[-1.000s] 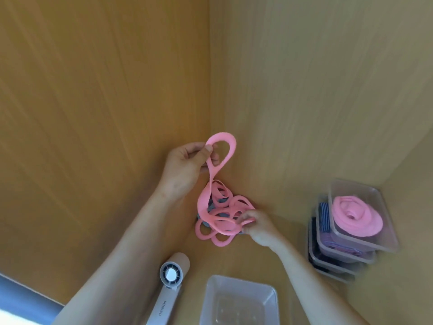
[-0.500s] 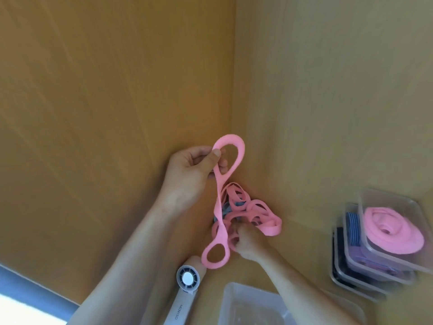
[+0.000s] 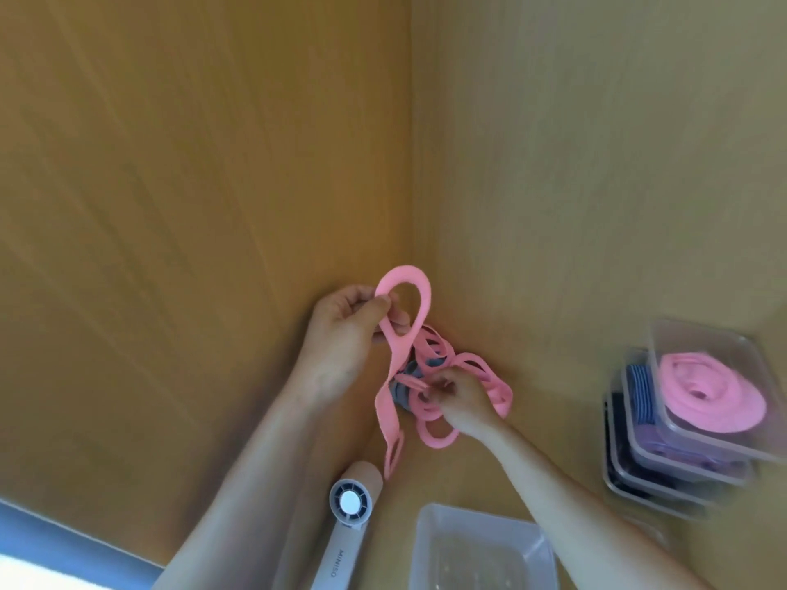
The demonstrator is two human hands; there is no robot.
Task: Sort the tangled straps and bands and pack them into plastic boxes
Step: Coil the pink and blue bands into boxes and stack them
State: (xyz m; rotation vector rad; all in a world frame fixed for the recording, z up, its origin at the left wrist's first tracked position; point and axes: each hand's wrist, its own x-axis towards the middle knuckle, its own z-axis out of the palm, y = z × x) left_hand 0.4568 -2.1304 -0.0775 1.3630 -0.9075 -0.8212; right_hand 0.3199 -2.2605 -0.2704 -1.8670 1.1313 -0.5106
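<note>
A tangled pink band with several loops rises from a pile in the wooden corner, with a grey-blue strap knotted inside it. My left hand pinches the band's top loop and holds it up. Lower and to the right, my right hand grips loops in the tangle. A free end of the pink band hangs down beside the fan. An empty clear plastic box sits at the bottom. At the right stands a stack of clear boxes, the top one holding a coiled pink band.
A white hand-held fan lies on the surface below the tangle, left of the empty box. Wooden walls close in on the left and back. Lower boxes in the stack hold blue and purple bands. A blue-white strip shows at the bottom left.
My left hand keeps the top loop raised. My right hand has shifted within the tangle, and the hanging pink end has dropped lower toward the fan. The view has shifted slightly.
</note>
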